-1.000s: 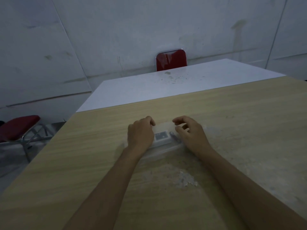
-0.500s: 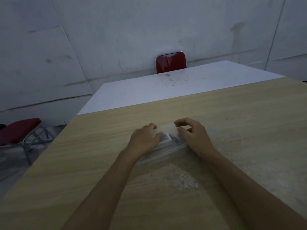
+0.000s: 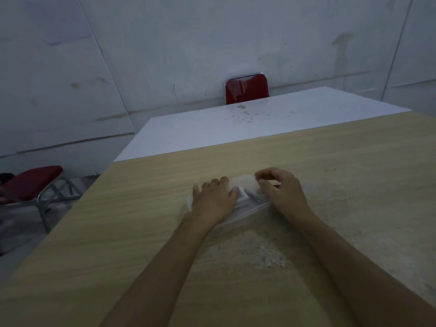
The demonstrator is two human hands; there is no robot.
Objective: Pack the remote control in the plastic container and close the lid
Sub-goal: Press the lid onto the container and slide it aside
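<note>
A clear plastic container (image 3: 243, 214) lies on the wooden table (image 3: 141, 232) between my hands. A white remote control (image 3: 245, 195) shows inside it, mostly covered by my fingers. The translucent lid (image 3: 244, 181) stands tilted over the far side. My left hand (image 3: 213, 200) presses flat on the container's left part. My right hand (image 3: 282, 192) pinches the lid's right end with curled fingers.
A white table (image 3: 236, 128) adjoins the far edge of the wooden one, with a red chair (image 3: 246, 89) behind it. Another red chair (image 3: 30, 182) stands at the left on the floor. A patch of flaked surface (image 3: 269, 256) lies near my forearms.
The lid has come further down over the remote. My left hand has flattened and slid right onto the container. My right hand's fingers have curled tighter on the lid.
</note>
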